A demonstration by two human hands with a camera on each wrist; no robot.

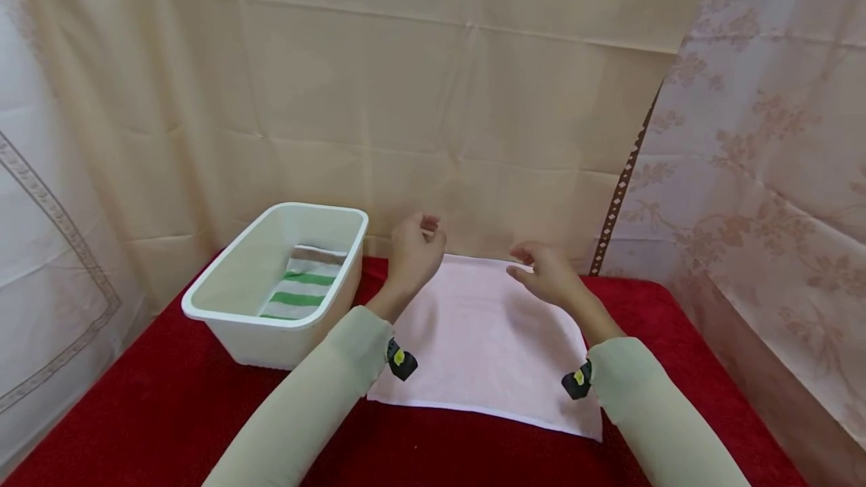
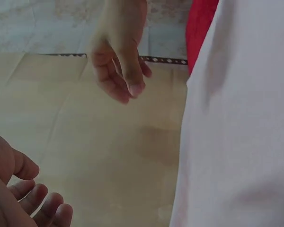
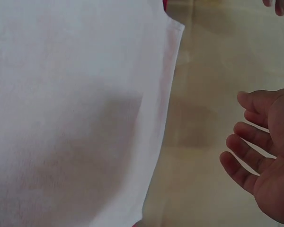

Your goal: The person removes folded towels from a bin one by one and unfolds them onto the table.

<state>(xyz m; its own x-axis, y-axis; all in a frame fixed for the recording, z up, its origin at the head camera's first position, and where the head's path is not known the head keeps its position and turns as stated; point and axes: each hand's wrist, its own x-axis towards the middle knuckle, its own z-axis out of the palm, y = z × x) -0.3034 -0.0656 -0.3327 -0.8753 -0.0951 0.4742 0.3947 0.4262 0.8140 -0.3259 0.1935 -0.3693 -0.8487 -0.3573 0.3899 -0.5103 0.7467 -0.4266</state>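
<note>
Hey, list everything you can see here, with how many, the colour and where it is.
Pink cloth: one, pale pink, spread on the table cover
Table cover: one, red, under the cloth and basin
Basin: one, white, left of the pink cloth
Striped cloth: one, green, white and brown, inside the basin
Backdrop: one, beige, behind the table
Side drapes: two, pale with patterns, left and right
Wrist devices: two, black and yellow, one per cuff
Sleeves: two, pale green, both forearms
Left grip: one, bare, above the pink cloth's far edge
Right grip: one, bare, likewise

No legible txt — no nos., no brands.
</note>
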